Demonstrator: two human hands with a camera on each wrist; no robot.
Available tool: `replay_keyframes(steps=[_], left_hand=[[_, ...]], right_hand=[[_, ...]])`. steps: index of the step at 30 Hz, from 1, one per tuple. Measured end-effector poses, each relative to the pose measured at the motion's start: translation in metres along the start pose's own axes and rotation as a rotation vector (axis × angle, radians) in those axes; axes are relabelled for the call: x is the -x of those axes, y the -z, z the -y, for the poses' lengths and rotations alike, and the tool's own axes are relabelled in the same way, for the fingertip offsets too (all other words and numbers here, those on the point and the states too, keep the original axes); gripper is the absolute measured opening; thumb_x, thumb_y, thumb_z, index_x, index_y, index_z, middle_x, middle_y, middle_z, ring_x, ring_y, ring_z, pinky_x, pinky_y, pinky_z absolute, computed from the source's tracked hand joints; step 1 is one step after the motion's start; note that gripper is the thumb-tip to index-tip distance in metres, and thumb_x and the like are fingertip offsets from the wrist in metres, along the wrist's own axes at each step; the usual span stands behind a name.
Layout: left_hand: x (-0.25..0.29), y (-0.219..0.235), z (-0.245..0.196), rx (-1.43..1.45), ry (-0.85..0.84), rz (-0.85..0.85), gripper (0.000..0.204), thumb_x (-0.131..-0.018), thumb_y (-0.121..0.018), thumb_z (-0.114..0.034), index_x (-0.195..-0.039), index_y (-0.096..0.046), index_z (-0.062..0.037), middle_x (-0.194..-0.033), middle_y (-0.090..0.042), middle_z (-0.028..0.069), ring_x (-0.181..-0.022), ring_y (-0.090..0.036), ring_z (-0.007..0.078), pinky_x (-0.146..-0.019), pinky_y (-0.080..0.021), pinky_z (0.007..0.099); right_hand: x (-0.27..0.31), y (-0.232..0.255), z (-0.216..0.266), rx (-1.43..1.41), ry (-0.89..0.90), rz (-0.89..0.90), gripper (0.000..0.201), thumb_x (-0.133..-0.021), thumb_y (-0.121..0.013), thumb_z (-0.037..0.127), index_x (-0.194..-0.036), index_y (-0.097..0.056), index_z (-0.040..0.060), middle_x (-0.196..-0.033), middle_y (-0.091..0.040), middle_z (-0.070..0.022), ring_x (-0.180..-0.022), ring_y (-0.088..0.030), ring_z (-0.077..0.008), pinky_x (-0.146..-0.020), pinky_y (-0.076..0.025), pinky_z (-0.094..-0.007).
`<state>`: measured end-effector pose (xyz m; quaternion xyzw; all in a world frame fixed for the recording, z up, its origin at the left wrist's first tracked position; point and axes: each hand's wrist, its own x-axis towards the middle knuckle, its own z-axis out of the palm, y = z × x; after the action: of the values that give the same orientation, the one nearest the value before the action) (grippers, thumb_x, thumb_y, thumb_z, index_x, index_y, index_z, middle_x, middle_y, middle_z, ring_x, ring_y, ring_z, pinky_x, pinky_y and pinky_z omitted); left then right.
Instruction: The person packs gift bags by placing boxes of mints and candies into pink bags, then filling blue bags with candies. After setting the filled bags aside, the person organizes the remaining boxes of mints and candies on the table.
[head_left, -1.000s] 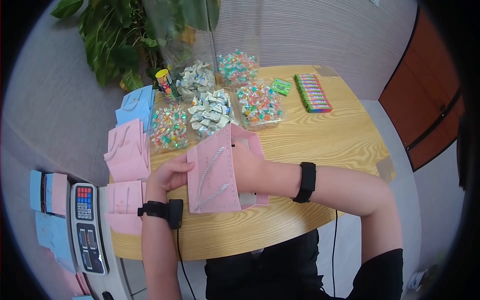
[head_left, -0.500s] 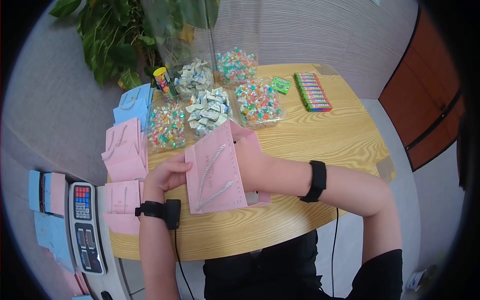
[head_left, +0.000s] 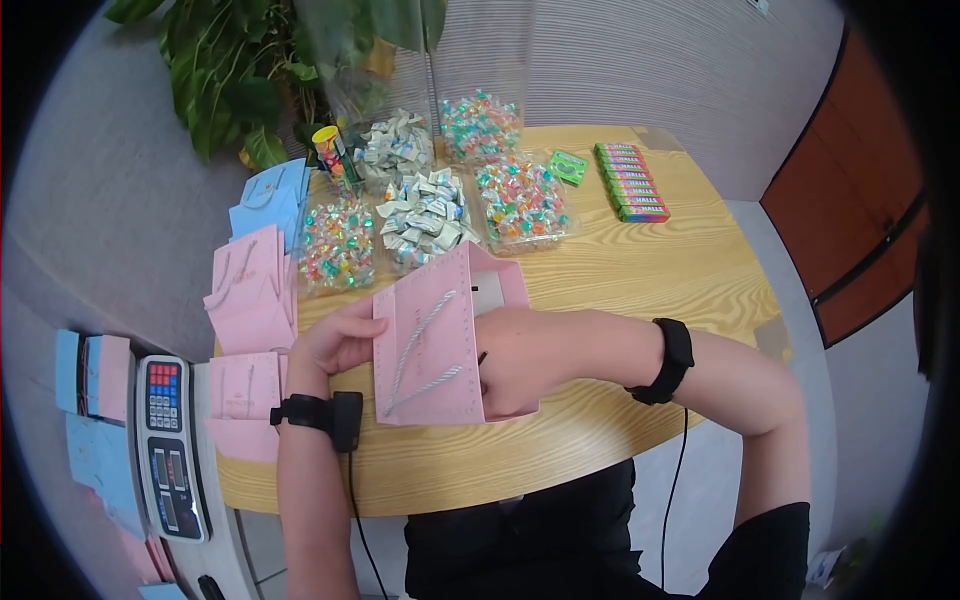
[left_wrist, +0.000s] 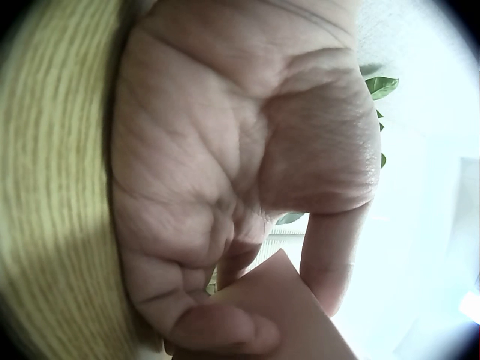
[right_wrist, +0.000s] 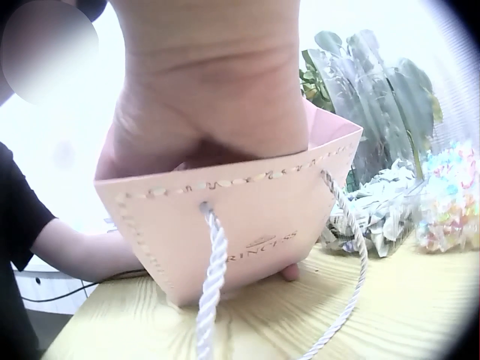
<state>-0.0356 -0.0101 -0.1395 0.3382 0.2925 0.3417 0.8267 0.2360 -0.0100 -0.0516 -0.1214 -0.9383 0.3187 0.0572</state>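
Observation:
A pink paper gift bag (head_left: 425, 345) with silver rope handles lies tilted in front of me, its mouth facing right. My left hand (head_left: 340, 338) holds the bag's left end, thumb on top; in the left wrist view the fingers and thumb (left_wrist: 330, 262) lie either side of a pink corner (left_wrist: 281, 296). My right hand (head_left: 525, 362) reaches through the mouth, and its fingers are hidden inside. In the right wrist view that hand (right_wrist: 210, 112) goes down past the stitched-pattern rim of the bag (right_wrist: 255, 244).
Clear trays of wrapped candies (head_left: 520, 200) and white-wrapped sweets (head_left: 425, 215) stand behind the bag. Several HALLS packs (head_left: 630, 183) and a small green pack (head_left: 568, 168) lie at right rear. Pink bags (head_left: 245, 290), blue bags (head_left: 270, 200) and a scale (head_left: 165, 430) line the left.
My right hand has shifted toward me within the bag's mouth, showing more of its back and baring the white interior behind it. The left hand keeps its hold on the bag.

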Motion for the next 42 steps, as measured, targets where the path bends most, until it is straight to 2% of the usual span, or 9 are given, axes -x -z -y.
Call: replay_keyframes(steps=[9, 19, 21, 23, 25, 30, 35, 38, 42], left_hand=[[0.001, -0.004, -0.001, 0.014, -0.009, -0.001, 0.074, -0.083, -0.067, -0.009, -0.145, -0.029, 0.0002, -0.141, -0.044, 0.0132, -0.131, -0.042, 0.0246, -0.108, -0.034, 0.04], [0.002, -0.001, 0.0, 0.008, 0.005, -0.009, 0.073, -0.083, -0.067, -0.011, -0.145, -0.029, -0.0001, -0.141, -0.044, 0.0125, -0.131, -0.042, 0.0244, -0.108, -0.034, 0.0393], [0.002, -0.001, 0.0, -0.008, 0.017, -0.017, 0.073, -0.084, -0.067, -0.012, -0.145, -0.03, -0.0002, -0.141, -0.044, 0.0123, -0.131, -0.042, 0.0243, -0.108, -0.034, 0.0393], [0.001, 0.0, 0.0, -0.037, -0.002, -0.017, 0.073, -0.084, -0.066, -0.013, -0.145, -0.03, -0.0002, -0.141, -0.044, 0.012, -0.131, -0.042, 0.0242, -0.107, -0.034, 0.0397], [0.002, -0.003, -0.001, -0.036, 0.0, -0.018, 0.073, -0.083, -0.067, -0.013, -0.145, -0.03, -0.0002, -0.141, -0.044, 0.0119, -0.131, -0.042, 0.0241, -0.107, -0.034, 0.0399], [0.003, -0.005, -0.003, -0.067, 0.014, -0.025, 0.075, -0.082, -0.068, -0.015, -0.145, -0.03, -0.0001, -0.141, -0.044, 0.0117, -0.13, -0.042, 0.0238, -0.108, -0.034, 0.0396], [0.005, -0.003, -0.002, -0.065, 0.037, -0.067, 0.075, -0.081, -0.068, -0.016, -0.144, -0.032, 0.0002, -0.141, -0.044, 0.0119, -0.13, -0.042, 0.0238, -0.107, -0.034, 0.0389], [0.006, -0.005, -0.004, -0.08, 0.051, -0.074, 0.074, -0.081, -0.068, -0.016, -0.144, -0.032, 0.0002, -0.141, -0.044, 0.0122, -0.131, -0.042, 0.024, -0.108, -0.033, 0.0389], [0.004, -0.005, -0.002, -0.076, 0.032, -0.054, 0.074, -0.081, -0.068, -0.016, -0.144, -0.032, 0.0001, -0.141, -0.044, 0.0119, -0.131, -0.042, 0.0238, -0.108, -0.033, 0.0386]], right_hand=[[0.0, 0.015, 0.01, -0.132, -0.254, 0.322, 0.025, -0.077, -0.062, 0.009, -0.101, -0.063, 0.005, -0.079, -0.064, -0.0145, -0.073, -0.062, -0.0303, -0.064, -0.05, -0.0377], [0.038, 0.053, -0.039, -0.162, 0.066, -0.208, 0.028, -0.076, -0.051, -0.002, -0.096, -0.07, 0.0038, -0.082, -0.066, -0.0163, -0.076, -0.063, -0.0287, -0.07, -0.05, -0.0355], [0.045, 0.083, -0.052, -0.191, -0.264, -0.359, 0.028, -0.078, -0.048, -0.001, -0.095, -0.07, 0.0044, -0.086, -0.068, -0.0136, -0.079, -0.064, -0.0269, -0.074, -0.051, -0.0342], [0.042, 0.1, -0.074, 0.224, -0.629, -0.643, 0.025, -0.081, -0.05, 0.003, -0.095, -0.071, 0.0059, -0.089, -0.068, -0.0149, -0.084, -0.065, -0.0287, -0.078, -0.052, -0.0368], [0.046, 0.107, -0.132, 0.61, -0.635, -0.727, 0.022, -0.081, -0.057, 0.007, -0.099, -0.069, 0.0063, -0.095, -0.068, -0.0152, -0.092, -0.065, -0.0263, -0.082, -0.051, -0.0365], [0.056, 0.099, -0.233, 0.777, -0.713, -0.598, 0.03, -0.083, -0.061, 0.022, -0.11, -0.065, 0.0108, -0.106, -0.066, -0.0171, -0.1, -0.061, -0.0335, -0.087, -0.049, -0.0436], [0.05, 0.093, -0.253, 0.785, -0.788, -0.609, 0.034, -0.086, -0.061, 0.031, -0.114, -0.063, 0.0125, -0.113, -0.064, -0.0158, -0.105, -0.06, -0.0324, -0.088, -0.048, -0.0454], [0.046, 0.105, -0.249, 0.564, -0.911, -0.433, 0.034, -0.088, -0.058, 0.036, -0.109, -0.063, 0.0098, -0.107, -0.066, -0.0171, -0.101, -0.062, -0.0324, -0.086, -0.049, -0.0452], [0.043, 0.111, -0.24, 0.803, -0.884, -0.282, 0.025, -0.087, -0.055, 0.026, -0.1, -0.063, 0.0058, -0.092, -0.068, -0.0167, -0.088, -0.065, -0.0341, -0.077, -0.052, -0.0446]])
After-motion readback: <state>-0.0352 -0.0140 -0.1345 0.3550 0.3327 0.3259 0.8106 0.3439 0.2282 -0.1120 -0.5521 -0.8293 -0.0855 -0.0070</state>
